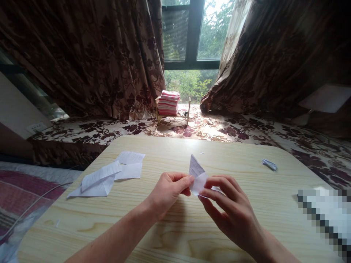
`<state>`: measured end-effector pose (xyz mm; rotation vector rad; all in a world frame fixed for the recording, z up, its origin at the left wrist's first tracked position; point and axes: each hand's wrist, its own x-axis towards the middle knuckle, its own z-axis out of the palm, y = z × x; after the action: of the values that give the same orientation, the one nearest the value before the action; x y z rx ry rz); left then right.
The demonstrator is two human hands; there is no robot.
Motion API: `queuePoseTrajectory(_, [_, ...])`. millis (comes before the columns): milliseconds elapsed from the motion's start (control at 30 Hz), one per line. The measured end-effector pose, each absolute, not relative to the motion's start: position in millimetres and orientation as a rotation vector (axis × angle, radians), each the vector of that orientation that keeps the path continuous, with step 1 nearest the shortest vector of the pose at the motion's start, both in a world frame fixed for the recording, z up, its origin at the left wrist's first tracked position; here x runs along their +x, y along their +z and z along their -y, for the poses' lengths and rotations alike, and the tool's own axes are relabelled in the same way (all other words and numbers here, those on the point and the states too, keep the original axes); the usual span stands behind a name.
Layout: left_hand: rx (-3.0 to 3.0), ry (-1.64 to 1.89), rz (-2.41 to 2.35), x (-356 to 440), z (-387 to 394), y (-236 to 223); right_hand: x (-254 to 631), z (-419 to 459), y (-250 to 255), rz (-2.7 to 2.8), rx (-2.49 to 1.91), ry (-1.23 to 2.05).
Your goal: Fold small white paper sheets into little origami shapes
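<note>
Both of my hands hold a small folded white paper (197, 176) just above the light wooden table (175, 226), near its middle. My left hand (167, 191) pinches the paper's left edge between thumb and fingers. My right hand (229, 210) grips its right side, fingers curled round the fold. One pointed corner of the paper sticks up. Faint print shows on it.
Several loose white paper sheets (105, 177) lie on the table's left part. A small folded paper piece (269, 164) rests at the far right. A blurred-out object (326, 215) sits at the right edge. Behind are a floral-covered ledge, a striped cloth stack (168, 103), curtains and a window.
</note>
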<state>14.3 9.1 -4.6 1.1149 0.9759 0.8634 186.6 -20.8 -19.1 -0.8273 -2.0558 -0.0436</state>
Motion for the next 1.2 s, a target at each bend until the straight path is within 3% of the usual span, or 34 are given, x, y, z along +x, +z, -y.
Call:
queuePoseTrajectory(233, [1.402, 0.821, -1.056, 16.2, -6.4, -1.7, 188.8, 17.5, -21.7, 1.939, -0.941, 0.012])
queuePoseTrajectory(733, [1.4, 0.699, -0.993, 16.5, -3.6, -6.3, 192.6, 14.1, -26.6, 1.836, -1.022, 0.124])
queuePoseTrajectory(1200, [1.445, 0.596, -0.948, 17.6, -2.8, -4.0, 191.7, 14.8, -24.7, 1.688, -1.062, 0.563])
